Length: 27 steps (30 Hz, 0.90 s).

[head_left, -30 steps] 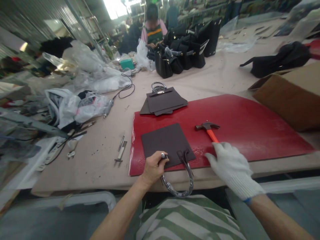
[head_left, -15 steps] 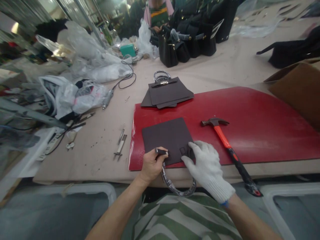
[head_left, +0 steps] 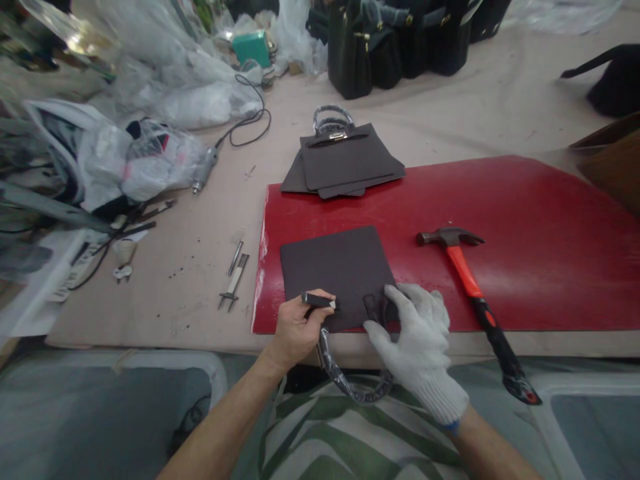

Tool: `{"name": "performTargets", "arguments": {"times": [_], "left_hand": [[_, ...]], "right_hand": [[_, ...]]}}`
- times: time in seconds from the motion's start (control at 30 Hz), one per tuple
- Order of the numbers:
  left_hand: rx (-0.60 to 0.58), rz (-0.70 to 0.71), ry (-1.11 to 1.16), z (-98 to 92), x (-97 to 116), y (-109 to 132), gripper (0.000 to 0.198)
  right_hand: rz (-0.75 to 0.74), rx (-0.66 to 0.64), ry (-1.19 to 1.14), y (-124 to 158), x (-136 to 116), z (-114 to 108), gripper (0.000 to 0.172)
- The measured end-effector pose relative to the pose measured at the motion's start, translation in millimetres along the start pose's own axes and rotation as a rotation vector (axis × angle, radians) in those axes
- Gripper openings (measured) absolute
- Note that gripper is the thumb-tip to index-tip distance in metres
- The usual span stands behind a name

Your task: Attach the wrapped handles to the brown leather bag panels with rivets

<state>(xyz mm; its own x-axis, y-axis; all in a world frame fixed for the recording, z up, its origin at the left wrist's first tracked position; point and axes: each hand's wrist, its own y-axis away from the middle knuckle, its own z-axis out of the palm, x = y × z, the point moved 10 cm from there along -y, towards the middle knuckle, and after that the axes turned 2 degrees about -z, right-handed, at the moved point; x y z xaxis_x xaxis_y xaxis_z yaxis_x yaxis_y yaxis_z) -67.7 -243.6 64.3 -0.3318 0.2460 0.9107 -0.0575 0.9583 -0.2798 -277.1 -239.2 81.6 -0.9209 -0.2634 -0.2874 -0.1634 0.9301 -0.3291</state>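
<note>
A dark brown leather panel [head_left: 335,267] lies on the red mat [head_left: 525,220] near the table's front edge. Its plastic-wrapped handle [head_left: 350,387] loops down over the edge. My bare left hand [head_left: 295,330] is closed on the handle's left end, holding a short dark bar [head_left: 316,300] against the panel. My right hand [head_left: 415,333], in a white knit glove, pinches the handle's right tab [head_left: 376,308] between thumb and fingers. An orange-handled hammer [head_left: 470,280] rests on the mat to the right of my right hand.
A stack of brown panels with a handle [head_left: 345,163] lies at the mat's far edge. Small metal tools [head_left: 234,273] lie left of the mat. Plastic bags [head_left: 140,160], a corded tool [head_left: 205,170] and black handbags [head_left: 400,40] crowd the back. A cardboard box [head_left: 615,160] sits right.
My right hand let go of the hammer's handle and moved left onto the handle's right tab. The left hand stayed on the left end. The view tilted down.
</note>
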Motion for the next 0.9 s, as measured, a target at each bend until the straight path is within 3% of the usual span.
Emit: {"name": "performTargets", "arguments": {"times": [0.37, 0.53, 0.7, 0.8, 0.9], "left_hand": [[-0.021, -0.187, 0.093, -0.7, -18, -7, 0.012], [-0.045, -0.139, 0.053, 1.3, -14, -7, 0.013], [-0.049, -0.18, 0.066, 0.1, -20, -3, 0.012], [-0.059, -0.268, 0.145, 0.3, -31, 2, 0.011], [-0.074, -0.339, 0.223, 1.8, -41, 5, 0.014]], "right_hand": [[0.051, 0.045, -0.016, 6, -3, -3, 0.049], [0.067, 0.054, -0.051, 7, -3, -1, 0.047], [0.057, 0.127, -0.227, 9, -3, -18, 0.041], [0.216, 0.044, -0.372, 15, 10, -23, 0.039], [0.622, -0.053, -0.677, 36, 36, -12, 0.045]]}}
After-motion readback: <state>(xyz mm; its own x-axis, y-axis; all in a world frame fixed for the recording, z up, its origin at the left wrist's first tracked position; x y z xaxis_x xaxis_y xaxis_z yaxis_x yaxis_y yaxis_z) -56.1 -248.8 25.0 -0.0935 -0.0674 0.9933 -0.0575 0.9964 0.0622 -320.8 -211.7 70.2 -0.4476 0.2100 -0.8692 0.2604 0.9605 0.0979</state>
